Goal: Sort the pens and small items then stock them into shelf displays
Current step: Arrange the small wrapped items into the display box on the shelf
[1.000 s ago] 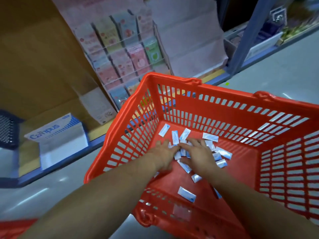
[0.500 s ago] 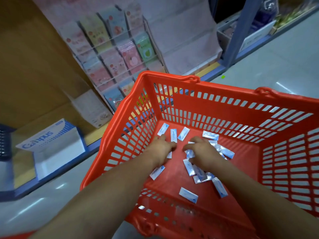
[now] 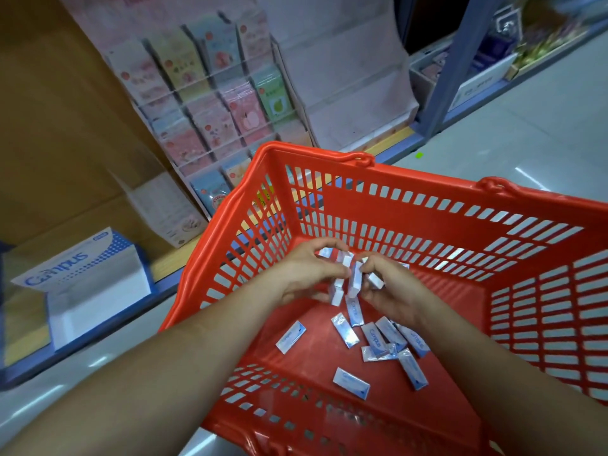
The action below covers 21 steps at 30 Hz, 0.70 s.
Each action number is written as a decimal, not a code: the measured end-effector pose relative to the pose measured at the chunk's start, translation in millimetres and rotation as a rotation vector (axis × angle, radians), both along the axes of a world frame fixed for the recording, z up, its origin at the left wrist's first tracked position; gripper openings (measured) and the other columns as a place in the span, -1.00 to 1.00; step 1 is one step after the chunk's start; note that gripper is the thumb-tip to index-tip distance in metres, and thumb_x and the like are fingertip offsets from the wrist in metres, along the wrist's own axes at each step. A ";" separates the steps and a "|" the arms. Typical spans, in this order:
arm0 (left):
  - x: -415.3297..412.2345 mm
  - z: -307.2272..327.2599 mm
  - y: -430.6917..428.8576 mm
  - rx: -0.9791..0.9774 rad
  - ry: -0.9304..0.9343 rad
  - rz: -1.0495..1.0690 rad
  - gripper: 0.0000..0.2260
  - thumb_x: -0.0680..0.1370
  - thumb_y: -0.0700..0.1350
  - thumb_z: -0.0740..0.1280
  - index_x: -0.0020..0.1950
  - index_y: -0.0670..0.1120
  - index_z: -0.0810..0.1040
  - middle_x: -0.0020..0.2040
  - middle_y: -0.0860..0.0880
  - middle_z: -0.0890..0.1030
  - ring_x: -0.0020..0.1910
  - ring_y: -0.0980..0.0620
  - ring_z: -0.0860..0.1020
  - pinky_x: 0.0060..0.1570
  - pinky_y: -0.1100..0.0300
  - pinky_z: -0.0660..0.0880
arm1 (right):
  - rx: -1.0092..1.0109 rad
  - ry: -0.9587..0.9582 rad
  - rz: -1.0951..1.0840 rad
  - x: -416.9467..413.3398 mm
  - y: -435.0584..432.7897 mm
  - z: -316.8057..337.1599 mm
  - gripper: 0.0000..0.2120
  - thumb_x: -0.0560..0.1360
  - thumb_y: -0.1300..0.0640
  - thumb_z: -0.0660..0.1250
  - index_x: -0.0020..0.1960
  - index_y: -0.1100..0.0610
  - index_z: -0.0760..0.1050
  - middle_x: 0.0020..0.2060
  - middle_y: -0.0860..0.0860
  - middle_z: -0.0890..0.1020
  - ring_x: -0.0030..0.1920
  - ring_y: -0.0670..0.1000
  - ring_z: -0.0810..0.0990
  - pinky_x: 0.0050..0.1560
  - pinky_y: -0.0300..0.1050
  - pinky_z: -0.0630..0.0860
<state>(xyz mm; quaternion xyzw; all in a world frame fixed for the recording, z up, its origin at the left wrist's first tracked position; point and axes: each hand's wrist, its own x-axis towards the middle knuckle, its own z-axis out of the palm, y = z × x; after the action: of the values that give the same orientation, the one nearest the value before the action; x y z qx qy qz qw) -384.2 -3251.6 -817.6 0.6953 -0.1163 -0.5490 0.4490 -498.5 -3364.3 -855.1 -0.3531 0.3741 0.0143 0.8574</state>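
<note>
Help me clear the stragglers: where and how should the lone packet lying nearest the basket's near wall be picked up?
Pinch the lone packet across its two long edges near mid-length, coming from straight above. It lies flat on the floor of the basket, apart from the other packets, so both long sides look free. Its flat face offers little to hold.

carrier: red basket | on its bottom: loose white-blue packets

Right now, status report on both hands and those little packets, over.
Both left hand and right hand gripping a bunch of small packets inside the red basket. More loose packets on its floor. Nothing blocking the hands.
</note>
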 end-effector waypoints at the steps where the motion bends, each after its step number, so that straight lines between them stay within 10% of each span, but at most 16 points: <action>1: -3.1 2.3 -2.3 -0.036 -0.019 0.007 -0.70 0.42 -0.28 0.45 0.08 0.02 0.57 -0.16 -0.07 0.58 -0.15 -0.03 0.59 -0.13 -0.06 0.60 | 0.161 -0.076 -0.021 -0.4 1.7 5.9 -0.73 0.38 0.34 0.12 -0.02 0.27 0.53 -0.07 0.18 0.62 -0.14 0.08 0.63 -0.12 -0.03 0.60; 7: -15.6 12.2 -2.7 -0.070 -0.805 -0.308 -0.56 0.32 -0.08 0.54 0.17 0.12 0.55 0.05 0.10 0.59 0.01 0.16 0.51 0.00 0.33 0.40 | 0.317 -0.065 -0.020 7.8 14.3 24.8 -0.58 0.48 -0.14 0.21 0.13 0.16 0.54 -0.01 0.13 0.63 0.04 0.13 0.60 0.15 0.07 0.44; 11: -13.8 28.1 4.6 -0.110 -0.867 -0.387 -0.43 0.34 -0.06 0.55 0.31 0.12 0.47 0.22 0.13 0.53 0.18 0.20 0.44 0.17 0.33 0.32 | 0.324 -0.078 -0.020 10.5 18.2 32.7 -0.37 0.46 -0.33 0.26 0.21 0.20 0.55 0.03 0.13 0.62 0.11 0.12 0.60 0.32 0.07 0.37; 16: 1.8 61.9 15.8 -0.128 -0.712 -0.419 -0.29 0.26 -0.20 0.58 0.34 0.11 0.42 0.19 0.10 0.55 0.14 0.12 0.54 0.15 0.13 0.51 | 0.271 -0.225 -0.017 10.8 19.5 53.1 -0.56 0.47 -0.14 0.31 0.10 0.21 0.57 0.00 0.17 0.66 -0.03 0.13 0.68 -0.20 -0.02 0.63; 21: 22.6 103.4 32.2 -0.134 -0.937 -0.404 -0.30 0.25 -0.05 0.60 0.33 0.09 0.40 0.17 0.11 0.55 0.12 0.19 0.52 0.14 0.33 0.45 | 0.194 -0.376 0.052 28.1 28.3 80.6 -0.56 0.34 0.24 0.48 0.20 0.27 0.56 0.11 0.23 0.62 0.04 0.15 0.66 -0.11 -0.09 0.62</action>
<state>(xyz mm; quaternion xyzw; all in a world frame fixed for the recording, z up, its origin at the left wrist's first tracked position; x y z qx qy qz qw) -361.6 -3219.4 -714.1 0.8001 -0.4719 -0.2454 0.2773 -470.4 -3336.0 -774.5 -0.2751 0.1953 0.0061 0.9414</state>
